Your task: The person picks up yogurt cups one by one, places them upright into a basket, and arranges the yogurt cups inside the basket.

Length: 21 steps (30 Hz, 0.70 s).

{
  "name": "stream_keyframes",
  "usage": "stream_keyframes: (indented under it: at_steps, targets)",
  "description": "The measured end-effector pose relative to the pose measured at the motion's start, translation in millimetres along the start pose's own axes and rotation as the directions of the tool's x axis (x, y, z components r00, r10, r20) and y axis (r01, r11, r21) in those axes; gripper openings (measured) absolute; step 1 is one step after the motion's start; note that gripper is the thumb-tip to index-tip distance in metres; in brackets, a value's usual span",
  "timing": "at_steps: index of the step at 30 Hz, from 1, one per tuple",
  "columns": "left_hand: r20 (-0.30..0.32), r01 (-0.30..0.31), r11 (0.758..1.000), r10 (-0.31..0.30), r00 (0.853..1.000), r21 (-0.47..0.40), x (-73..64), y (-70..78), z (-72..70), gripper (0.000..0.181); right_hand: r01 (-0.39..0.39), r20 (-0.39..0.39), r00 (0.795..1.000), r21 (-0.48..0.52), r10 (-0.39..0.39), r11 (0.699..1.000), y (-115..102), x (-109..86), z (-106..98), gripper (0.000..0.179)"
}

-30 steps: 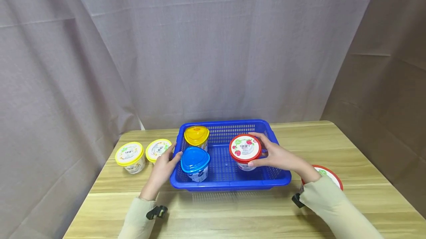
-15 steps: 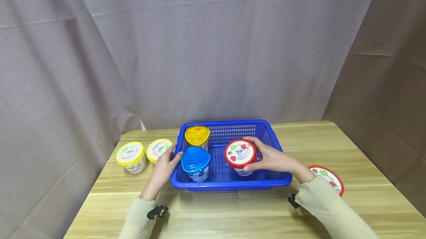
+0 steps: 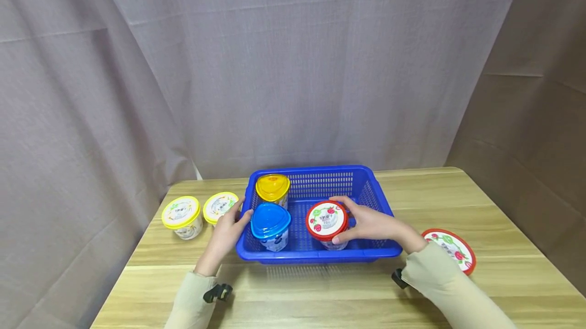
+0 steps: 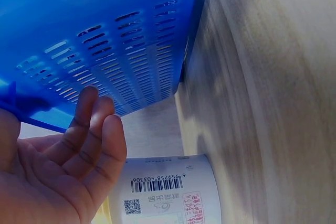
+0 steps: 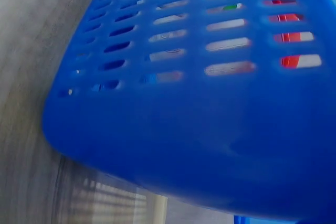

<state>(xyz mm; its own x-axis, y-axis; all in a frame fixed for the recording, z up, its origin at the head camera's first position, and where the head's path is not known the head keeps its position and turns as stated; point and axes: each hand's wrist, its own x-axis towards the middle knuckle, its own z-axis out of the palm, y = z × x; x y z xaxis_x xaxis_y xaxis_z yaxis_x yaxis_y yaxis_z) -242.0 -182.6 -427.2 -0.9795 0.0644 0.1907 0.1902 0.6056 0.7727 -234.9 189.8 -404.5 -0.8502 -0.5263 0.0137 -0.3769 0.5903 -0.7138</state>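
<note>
My right hand (image 3: 366, 223) grips a small tub with a red strawberry-patterned lid (image 3: 327, 220), down inside the blue plastic basket (image 3: 316, 255). Thumb and fingers lie on opposite sides of it. In the right wrist view the basket's slotted wall (image 5: 173, 114) hides that hand; bits of the tub show through the slots. My left hand (image 3: 225, 237) holds the basket's left rim, thumb at the rim and fingers (image 4: 86, 111) curled along the outside wall. Within the basket's left half stand a blue-lidded tub (image 3: 271, 222) and, behind it, a yellow-lidded tub (image 3: 273, 187).
Two tubs with pale yellow-rimmed lids stand left of the basket, one farther out (image 3: 181, 213) and one close to my left hand (image 3: 220, 207). Another red-lidded tub (image 3: 450, 250) sits on the wooden table (image 3: 320, 298) at right, partly behind my sleeve. A grey curtain (image 3: 293, 64) hangs behind.
My right hand has moved the red-lidded tub left and nearer to me, lower into the basket. The left hand stays on the rim. More of the other red-lidded tub shows.
</note>
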Motion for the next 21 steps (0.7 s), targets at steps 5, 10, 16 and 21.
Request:
stream_keyframes:
  at_steps: [5, 10, 16, 21]
  targets:
    - [0.0, -0.006, 1.0, 0.006, 1.0, -0.009, -0.7, -0.4, 0.6, 0.06, 0.004, 0.018, 1.0, 0.01, -0.005, 1.0, 1.5, 2.2, 3.7, 0.1]
    - [-0.003, -0.006, 1.0, 0.006, 1.0, -0.009, -1.0, 0.0, -0.1, 0.06, -0.008, 0.03, 1.0, 0.017, 0.007, 1.0, 0.5, 4.4, 5.7, 0.1]
    - [-0.003, 0.002, 1.0, -0.002, 1.0, -0.008, -1.1, 0.4, -0.2, 0.06, -0.052, 0.06, 0.997, 0.031, 0.051, 0.998, -0.6, 4.8, 5.4, 0.102]
    - [-0.002, 0.006, 1.0, -0.006, 1.0, -0.012, -0.9, 1.3, 0.0, 0.06, -0.054, 0.072, 0.996, 0.036, 0.051, 0.998, 1.9, 5.2, 6.2, 0.101]
